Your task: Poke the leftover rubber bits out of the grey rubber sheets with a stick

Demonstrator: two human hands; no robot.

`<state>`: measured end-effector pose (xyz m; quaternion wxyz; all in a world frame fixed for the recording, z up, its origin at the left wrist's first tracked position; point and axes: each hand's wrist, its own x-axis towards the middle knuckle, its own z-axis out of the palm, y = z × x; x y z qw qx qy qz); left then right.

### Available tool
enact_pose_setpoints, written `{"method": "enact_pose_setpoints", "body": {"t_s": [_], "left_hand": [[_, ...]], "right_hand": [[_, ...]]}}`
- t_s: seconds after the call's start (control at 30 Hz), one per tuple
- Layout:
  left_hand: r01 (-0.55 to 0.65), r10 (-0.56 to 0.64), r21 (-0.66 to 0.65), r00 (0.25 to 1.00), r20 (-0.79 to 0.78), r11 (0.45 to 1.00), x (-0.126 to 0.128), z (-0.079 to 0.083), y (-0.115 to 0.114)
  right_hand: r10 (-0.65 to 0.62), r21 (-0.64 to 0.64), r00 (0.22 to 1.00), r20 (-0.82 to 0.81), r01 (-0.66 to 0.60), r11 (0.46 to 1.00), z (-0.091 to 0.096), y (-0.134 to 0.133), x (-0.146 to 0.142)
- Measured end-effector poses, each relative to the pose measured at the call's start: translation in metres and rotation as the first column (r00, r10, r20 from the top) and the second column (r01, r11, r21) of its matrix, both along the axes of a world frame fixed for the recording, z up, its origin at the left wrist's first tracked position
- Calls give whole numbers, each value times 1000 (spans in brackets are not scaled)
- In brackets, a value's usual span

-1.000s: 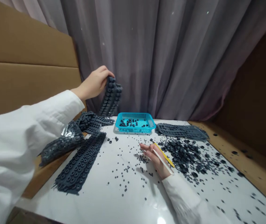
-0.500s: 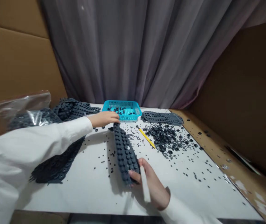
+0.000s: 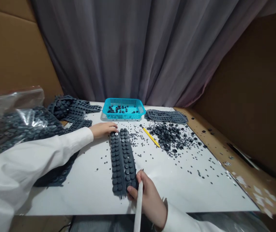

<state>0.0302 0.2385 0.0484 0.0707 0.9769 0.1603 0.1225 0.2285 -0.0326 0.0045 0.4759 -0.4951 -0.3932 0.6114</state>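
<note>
Before the blue basket (image 3: 123,116) extends a dark studded strip (image 3: 123,161), near end pinched by the right hand (image 3: 150,199), which also holds a white stick (image 3: 139,206); the left hand (image 3: 101,129) bends its fingers at the far end, grip unclear.

Head-worn, the camera looked forward and down from six o'clock, close above the white tabletop (image 3: 176,193), toward the curtain (image 3: 99,48) at twelve; the view's dim three-o'clock edge I could barely judge.
</note>
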Motion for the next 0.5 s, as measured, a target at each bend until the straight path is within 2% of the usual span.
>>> {"method": "enact_pose_setpoints", "body": {"t_s": [0.1,0.2,0.37,0.5], "left_hand": [[24,-31,-74,994,-102,997,-10,-7,-12],[-30,11,-140,991,-135,990,-10,-5,-18],[-282,265,-156,956,-122,947,15,-6,-8],[-353,324,-152,927,-187,923,41,-19,-4]], "right_hand": [[43,-83,998,-51,-47,995,5,-9,-6],[75,-144,993,-89,-87,986,10,-16,-10],[124,-190,990,-65,-134,973,10,-20,-10],[142,-207,990,-6,-140,968,9,-19,-10]]}}
